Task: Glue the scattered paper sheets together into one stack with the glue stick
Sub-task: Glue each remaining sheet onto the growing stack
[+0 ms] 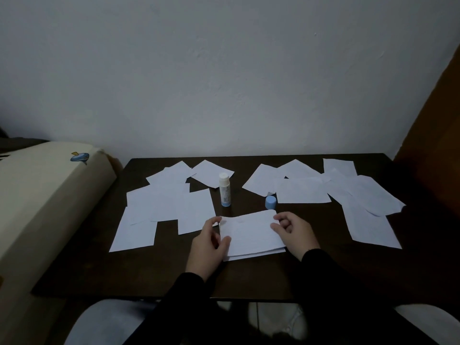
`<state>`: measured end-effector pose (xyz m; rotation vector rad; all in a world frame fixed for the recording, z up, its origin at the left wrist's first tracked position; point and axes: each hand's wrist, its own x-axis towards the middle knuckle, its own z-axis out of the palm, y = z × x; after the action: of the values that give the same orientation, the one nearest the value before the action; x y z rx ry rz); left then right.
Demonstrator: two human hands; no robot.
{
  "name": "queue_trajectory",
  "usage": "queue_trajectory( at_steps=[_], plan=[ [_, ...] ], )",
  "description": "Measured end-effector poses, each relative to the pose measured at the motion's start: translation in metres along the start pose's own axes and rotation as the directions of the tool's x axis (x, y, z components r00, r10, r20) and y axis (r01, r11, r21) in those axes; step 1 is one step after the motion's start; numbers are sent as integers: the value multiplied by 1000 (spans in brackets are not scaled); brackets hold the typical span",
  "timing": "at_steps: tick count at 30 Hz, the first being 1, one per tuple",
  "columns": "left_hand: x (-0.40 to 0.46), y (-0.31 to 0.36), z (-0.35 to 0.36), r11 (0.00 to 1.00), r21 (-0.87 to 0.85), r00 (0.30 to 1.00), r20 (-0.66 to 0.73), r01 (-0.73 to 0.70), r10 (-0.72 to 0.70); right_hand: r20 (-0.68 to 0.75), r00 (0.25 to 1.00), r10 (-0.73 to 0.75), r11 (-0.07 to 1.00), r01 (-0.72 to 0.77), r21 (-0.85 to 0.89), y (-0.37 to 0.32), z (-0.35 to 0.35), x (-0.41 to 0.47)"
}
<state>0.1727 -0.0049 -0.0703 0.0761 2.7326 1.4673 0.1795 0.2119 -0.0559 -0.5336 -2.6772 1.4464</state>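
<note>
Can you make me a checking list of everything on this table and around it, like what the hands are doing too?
Surface: dark table, against a pale wall.
Job's things: stack near the front edge; loose sheets left and right, overlapping; glue stick upright, uncapped; blue cap beside it, apart.
Clutter: nothing seen.
Hands: left hand touches the stack's left edge; right hand touches its right edge, fingers loosely bent.
Cables: nothing seen.
Surroundings: cream cushion with a small blue picture on the left; brown panel on the right.
</note>
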Motion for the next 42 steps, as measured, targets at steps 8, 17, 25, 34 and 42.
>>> queue_trajectory(
  at_steps=[8, 17, 25, 34, 42],
  plan=[
    [-6, -10, 3, 967, 194, 986, 9, -164, 165, 13, 998, -67, 983, 68, -173, 11, 9, -2],
    [-3, -14, 6, 965, 219, 989, -13, -141, 148, -5, 992, -124, 973, 121, -197, 11, 11, 3],
    [-1, -15, 7, 943, 289, 984, -4, -167, 176, 8, 987, -158, 903, 148, -403, 18, 13, 7],
    [11, 0, 16, 926, 358, 987, -64, -116, 149, 105, 945, -308, 757, 311, -575, 3, 17, 9],
    [24, 11, 39, 648, 685, 930, 350, -334, 109, 477, 861, -174, 591, 479, -649, 3, 40, 13]
  ],
)
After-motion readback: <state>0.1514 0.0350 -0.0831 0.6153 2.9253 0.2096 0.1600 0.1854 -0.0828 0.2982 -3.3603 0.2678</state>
